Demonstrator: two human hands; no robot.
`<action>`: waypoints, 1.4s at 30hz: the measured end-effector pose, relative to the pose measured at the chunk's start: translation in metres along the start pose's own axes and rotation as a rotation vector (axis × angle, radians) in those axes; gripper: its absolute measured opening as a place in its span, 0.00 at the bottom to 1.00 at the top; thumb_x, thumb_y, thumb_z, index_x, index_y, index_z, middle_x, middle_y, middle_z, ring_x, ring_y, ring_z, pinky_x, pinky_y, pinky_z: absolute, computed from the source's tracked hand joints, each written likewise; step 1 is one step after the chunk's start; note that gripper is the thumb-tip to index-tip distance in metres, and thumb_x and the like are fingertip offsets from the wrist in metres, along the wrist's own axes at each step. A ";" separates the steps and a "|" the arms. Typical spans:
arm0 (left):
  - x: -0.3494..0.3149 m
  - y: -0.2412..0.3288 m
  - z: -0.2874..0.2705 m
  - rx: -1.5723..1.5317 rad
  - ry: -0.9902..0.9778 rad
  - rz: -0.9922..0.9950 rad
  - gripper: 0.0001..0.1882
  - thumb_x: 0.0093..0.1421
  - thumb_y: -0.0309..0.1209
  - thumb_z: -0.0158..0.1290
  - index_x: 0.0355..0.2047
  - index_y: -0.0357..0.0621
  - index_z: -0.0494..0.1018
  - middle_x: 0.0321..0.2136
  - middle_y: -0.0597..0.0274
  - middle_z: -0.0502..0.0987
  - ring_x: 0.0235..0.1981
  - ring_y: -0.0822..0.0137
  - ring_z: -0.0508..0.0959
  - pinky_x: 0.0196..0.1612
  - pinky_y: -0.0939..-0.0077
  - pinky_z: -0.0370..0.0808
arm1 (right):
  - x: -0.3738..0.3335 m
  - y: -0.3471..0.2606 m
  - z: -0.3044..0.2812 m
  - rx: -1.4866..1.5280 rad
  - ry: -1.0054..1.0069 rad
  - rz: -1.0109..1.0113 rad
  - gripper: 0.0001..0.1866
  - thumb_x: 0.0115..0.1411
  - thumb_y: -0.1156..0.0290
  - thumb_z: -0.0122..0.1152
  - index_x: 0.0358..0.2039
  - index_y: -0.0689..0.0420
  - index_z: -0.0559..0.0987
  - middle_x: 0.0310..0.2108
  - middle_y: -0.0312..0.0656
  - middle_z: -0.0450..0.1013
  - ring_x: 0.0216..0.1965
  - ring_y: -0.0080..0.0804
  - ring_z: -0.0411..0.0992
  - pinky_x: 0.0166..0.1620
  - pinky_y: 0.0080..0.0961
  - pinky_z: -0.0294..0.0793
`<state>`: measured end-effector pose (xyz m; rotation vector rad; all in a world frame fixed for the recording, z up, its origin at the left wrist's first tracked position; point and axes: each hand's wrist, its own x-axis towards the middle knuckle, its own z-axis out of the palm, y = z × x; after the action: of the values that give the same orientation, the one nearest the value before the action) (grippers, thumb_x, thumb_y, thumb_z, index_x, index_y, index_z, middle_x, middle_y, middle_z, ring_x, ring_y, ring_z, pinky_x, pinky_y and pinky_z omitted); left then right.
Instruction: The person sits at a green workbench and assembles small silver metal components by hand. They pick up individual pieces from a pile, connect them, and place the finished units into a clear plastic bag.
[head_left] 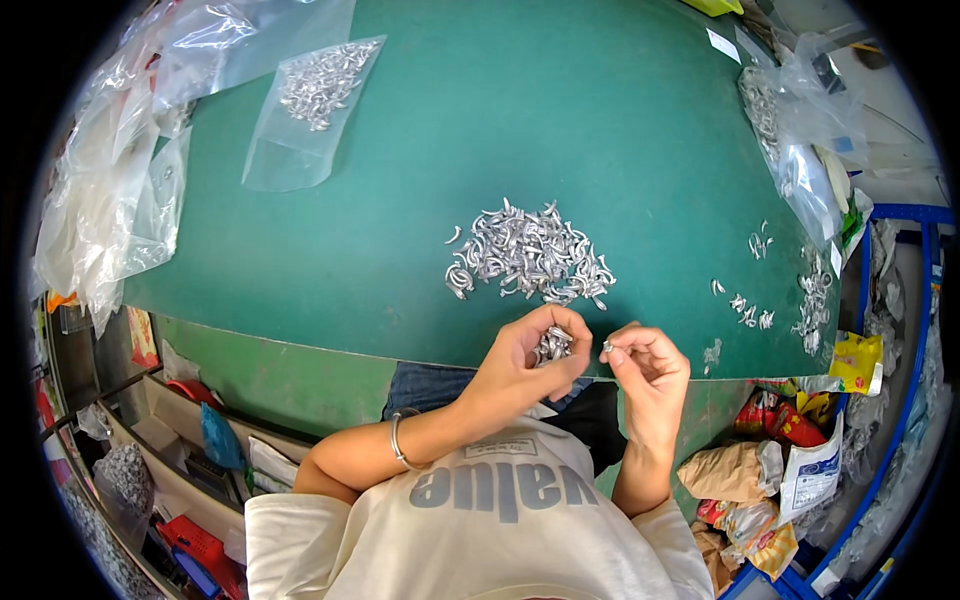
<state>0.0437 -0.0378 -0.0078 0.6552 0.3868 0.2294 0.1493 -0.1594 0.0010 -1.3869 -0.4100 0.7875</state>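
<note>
left hand (512, 362), just below the silver pile (525, 250), cupped metal pieces (553, 346), likely against spilling. right hand (652, 368), below the pile's right edge, pinched one small piece (608, 346), probably for control.

On the table (400, 150), a pile of metal pieces (530, 250) lies just beyond the left hand (535, 350), a handful of pieces (553, 346) inside it. The right hand (652, 368) is beside it, one piece (607, 346) at its fingertips. Behind and left of the pile lies a filled plastic bag (285, 155); far right, smaller clusters (813, 300). Below right, a paper bag (728, 471) sits, apparently on the floor.
</note>
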 end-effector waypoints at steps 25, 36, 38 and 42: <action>0.004 -0.010 -0.009 -0.058 0.130 -0.149 0.06 0.58 0.26 0.50 0.37 0.40 0.70 0.27 0.66 0.72 0.25 0.80 0.65 0.26 0.86 0.62 | 0.024 0.026 -0.005 -0.734 0.186 -0.374 0.07 0.44 0.83 0.63 0.26 0.62 0.77 0.26 0.40 0.72 0.29 0.30 0.67 0.32 0.21 0.64; 0.003 0.001 0.000 0.251 0.153 -0.134 0.07 0.56 0.27 0.54 0.34 0.37 0.73 0.22 0.71 0.68 0.23 0.84 0.63 0.23 0.88 0.59 | 0.007 0.006 -0.004 -0.280 -0.045 -0.099 0.03 0.51 0.82 0.59 0.29 0.65 0.77 0.26 0.38 0.73 0.29 0.24 0.65 0.33 0.18 0.64; 0.003 0.000 -0.008 0.046 0.096 -0.223 0.08 0.57 0.29 0.54 0.33 0.37 0.72 0.22 0.69 0.69 0.21 0.83 0.62 0.21 0.88 0.58 | 0.007 0.008 -0.003 -0.172 -0.060 -0.041 0.03 0.52 0.81 0.58 0.29 0.66 0.77 0.27 0.39 0.72 0.30 0.23 0.66 0.34 0.18 0.64; 0.010 0.001 -0.011 -0.366 0.021 -0.398 0.07 0.59 0.31 0.48 0.29 0.39 0.69 0.24 0.63 0.68 0.20 0.80 0.62 0.19 0.87 0.54 | 0.013 0.014 -0.007 -0.158 0.005 -0.061 0.04 0.53 0.81 0.58 0.31 0.66 0.76 0.29 0.41 0.72 0.31 0.25 0.67 0.36 0.19 0.66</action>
<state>0.0478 -0.0280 -0.0180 0.2071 0.4721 -0.0735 0.1598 -0.1550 -0.0160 -1.5157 -0.5173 0.7144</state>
